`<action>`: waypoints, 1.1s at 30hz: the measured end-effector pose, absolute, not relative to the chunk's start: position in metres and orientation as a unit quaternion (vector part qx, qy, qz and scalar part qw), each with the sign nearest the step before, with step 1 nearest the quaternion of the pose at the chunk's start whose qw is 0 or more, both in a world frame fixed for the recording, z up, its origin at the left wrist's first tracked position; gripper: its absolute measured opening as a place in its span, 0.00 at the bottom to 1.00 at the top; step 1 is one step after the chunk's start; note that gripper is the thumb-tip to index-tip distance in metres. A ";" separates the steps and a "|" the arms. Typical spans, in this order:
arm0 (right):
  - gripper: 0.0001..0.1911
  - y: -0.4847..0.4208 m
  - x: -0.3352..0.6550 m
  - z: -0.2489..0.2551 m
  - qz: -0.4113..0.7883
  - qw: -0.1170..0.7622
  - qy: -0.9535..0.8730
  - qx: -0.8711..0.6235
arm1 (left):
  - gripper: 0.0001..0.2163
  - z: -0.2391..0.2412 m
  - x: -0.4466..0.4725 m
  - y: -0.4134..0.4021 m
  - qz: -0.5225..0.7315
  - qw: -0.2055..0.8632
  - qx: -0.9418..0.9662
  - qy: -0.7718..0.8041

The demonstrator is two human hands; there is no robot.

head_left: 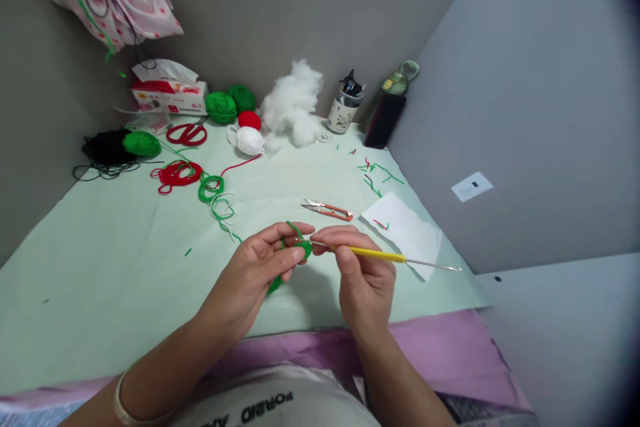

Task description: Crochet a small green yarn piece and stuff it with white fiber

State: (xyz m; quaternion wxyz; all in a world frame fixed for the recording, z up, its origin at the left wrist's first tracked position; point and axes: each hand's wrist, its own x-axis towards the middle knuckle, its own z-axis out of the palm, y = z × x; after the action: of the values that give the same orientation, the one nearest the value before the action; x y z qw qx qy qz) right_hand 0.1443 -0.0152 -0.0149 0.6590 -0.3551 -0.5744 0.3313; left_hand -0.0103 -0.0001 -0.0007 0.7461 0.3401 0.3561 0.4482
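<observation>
My left hand (pixel 265 260) pinches a small green crochet piece (pixel 306 249) between thumb and fingers. Green yarn runs over its index finger, and more green shows below the palm. In my right hand (pixel 367 273) is a double-ended crochet hook (pixel 377 253) with a yellow handle, gripped like a pen. One metal end points left into the green piece; the other sticks out to the right. Exactly how the tip sits in the stitches is too small to tell. Just beyond both hands lie orange-handled thread snips (pixel 327 209).
Loose red yarn (pixel 180 173) and green yarn (pixel 211 188) lie to the left, near red-handled scissors (pixel 187 134). Along the back stand a tissue box (pixel 173 97), yarn balls (pixel 221 107), white stuffing (pixel 295 103), a pen cup (pixel 344 111) and a phone (pixel 385 121). White paper (pixel 407 230) lies right.
</observation>
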 end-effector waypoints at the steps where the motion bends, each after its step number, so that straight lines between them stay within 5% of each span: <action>1: 0.11 -0.015 0.144 -0.014 0.335 0.658 -0.572 -0.357 | 0.09 0.001 -0.009 0.000 0.450 0.747 0.341 0.351; 11: 0.10 -0.017 0.150 -0.014 0.365 0.665 -0.542 -0.361 | 0.27 0.013 -0.003 -0.003 0.442 0.743 0.346 0.365; 19: 0.12 -0.022 0.157 -0.015 0.372 0.700 -0.509 -0.336 | 0.23 0.019 0.007 -0.005 0.469 0.712 0.362 0.377; 26: 0.16 -0.030 0.162 -0.013 0.215 0.662 -0.613 -0.374 | 0.22 0.022 0.014 -0.006 0.467 0.713 0.361 0.380; 33: 0.13 -0.021 0.165 -0.008 0.251 0.617 -0.630 -0.399 | 0.08 0.010 0.013 -0.006 0.457 0.773 0.296 0.326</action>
State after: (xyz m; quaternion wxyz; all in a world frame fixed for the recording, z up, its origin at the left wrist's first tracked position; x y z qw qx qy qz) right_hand 0.1647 -0.0212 -0.0080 0.6174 -0.3987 -0.6299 0.2513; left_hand 0.0125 -0.0062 0.0103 0.7727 0.2962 0.3265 0.4568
